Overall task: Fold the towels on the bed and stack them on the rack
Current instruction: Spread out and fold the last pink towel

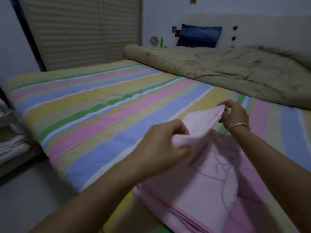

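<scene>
At the near right edge of the bed (101, 106), a pink towel (210, 185) lies partly lifted. The left hand (165, 143) grips a bunched fold. The right hand (234, 115), just beyond, pinches the raised corner with curled fingers. Left: rack (7, 117) holding folded white towels (11, 145). Far right: beige quilt (227, 71). Beyond it: blue pillow (199, 37).
</scene>
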Motion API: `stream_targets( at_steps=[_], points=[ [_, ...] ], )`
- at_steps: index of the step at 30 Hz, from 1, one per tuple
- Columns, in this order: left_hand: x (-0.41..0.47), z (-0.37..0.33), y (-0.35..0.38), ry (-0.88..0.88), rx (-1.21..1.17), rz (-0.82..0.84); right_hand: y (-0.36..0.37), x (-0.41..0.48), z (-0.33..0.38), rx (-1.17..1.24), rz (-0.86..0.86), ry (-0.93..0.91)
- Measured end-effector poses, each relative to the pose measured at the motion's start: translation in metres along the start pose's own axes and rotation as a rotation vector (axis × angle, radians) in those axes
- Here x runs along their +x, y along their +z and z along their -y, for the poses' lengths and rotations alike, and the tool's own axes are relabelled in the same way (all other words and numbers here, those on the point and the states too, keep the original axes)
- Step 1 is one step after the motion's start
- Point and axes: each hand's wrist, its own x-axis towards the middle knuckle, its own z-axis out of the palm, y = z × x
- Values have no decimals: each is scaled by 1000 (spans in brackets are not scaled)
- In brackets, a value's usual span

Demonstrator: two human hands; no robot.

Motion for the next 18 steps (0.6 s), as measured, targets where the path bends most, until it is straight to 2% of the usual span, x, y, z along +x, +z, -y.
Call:
stream_targets(
  at_steps=[3,6,9,11,12,14,16,17,18],
  points=[
    [-18,-17,45,47,6,121,-17,-28,-38,51,30,119],
    [-39,-12,81,-19,100,248,-23,-56,-61,101,94,275],
    [-52,-4,91,-73,111,396,-29,-69,-64,18,89,279],
    [-53,-7,85,-142,-36,465,-35,-68,-59,-94,111,273],
    [-50,-8,81,-181,-105,431,-36,-66,-54,-172,131,261],
    [-39,0,72,-199,-84,198,-36,-60,-41,-319,161,195],
    [-30,15,63,-201,149,-88,-29,-53,-28,-364,178,69],
    [-28,24,61,-218,276,-155,-23,-49,-23,-353,202,-6],
    [-29,33,63,-241,392,-120,-14,-46,-17,-336,241,-90]
  ],
)
